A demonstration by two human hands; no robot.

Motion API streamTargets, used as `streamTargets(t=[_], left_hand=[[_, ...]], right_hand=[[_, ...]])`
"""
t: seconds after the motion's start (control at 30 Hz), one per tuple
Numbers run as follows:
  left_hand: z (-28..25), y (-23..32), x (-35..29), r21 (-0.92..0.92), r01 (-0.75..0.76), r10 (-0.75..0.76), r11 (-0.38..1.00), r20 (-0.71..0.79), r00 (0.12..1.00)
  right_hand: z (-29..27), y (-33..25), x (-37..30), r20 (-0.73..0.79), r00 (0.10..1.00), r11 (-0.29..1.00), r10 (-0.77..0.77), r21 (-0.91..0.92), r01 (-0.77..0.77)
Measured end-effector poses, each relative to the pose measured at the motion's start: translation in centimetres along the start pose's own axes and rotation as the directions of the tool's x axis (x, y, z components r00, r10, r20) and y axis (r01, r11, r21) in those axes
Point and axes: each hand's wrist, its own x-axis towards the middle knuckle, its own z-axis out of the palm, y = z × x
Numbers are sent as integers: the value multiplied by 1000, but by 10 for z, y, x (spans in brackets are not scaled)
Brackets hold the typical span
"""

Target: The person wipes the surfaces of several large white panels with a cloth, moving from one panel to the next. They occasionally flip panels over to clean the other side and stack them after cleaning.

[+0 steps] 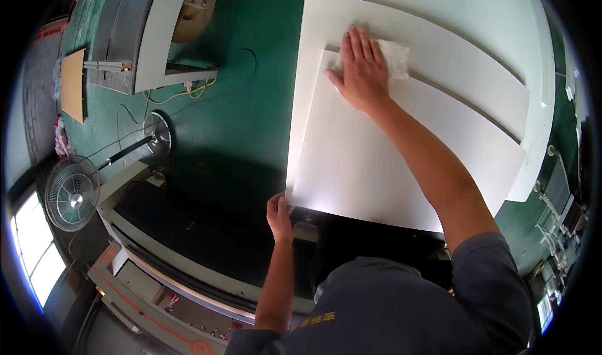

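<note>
Two large white panels lie stacked and offset in front of me: an upper white panel on top of a lower white panel. My right hand rests flat near the upper panel's far left corner, fingers stretched out. Under it, a whitish cloth is pressed down and sticks out to the right of the fingers. At the near left corner of the stack, my left hand has its fingers curled at the edge, with the thumb by the top. Whether it grips one panel or both is hidden.
Beneath the panels is a pale table. A standing fan with a round base is at left on the green floor, where cables trail. A grey machine stands far left. A long dark-topped bench runs beside me.
</note>
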Motion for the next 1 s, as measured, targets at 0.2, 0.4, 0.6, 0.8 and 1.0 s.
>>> streamTargets(t=[0.2, 0.4, 0.6, 0.8, 1.0], left_hand=[[12, 8, -5, -297, 369, -341, 881, 143, 929], [13, -6, -2, -240, 373, -306, 896, 272, 912], [11, -42, 3, -246, 220, -150, 944, 271, 951], [12, -43, 1, -215, 208, -154, 954, 241, 958], [15, -31, -2, -291, 228, -134, 929, 309, 942]], right_hand=[[8, -110, -37, 91, 949, 954, -301, 15, 300], [-3, -103, -43, 195, 862, 884, -467, 124, 451], [3, -117, -43, 162, 963, 975, -214, -27, 221], [-2, -120, -85, 299, 829, 878, -472, 246, 411], [23, -52, 11, -145, 987, 985, -74, -165, 50]])
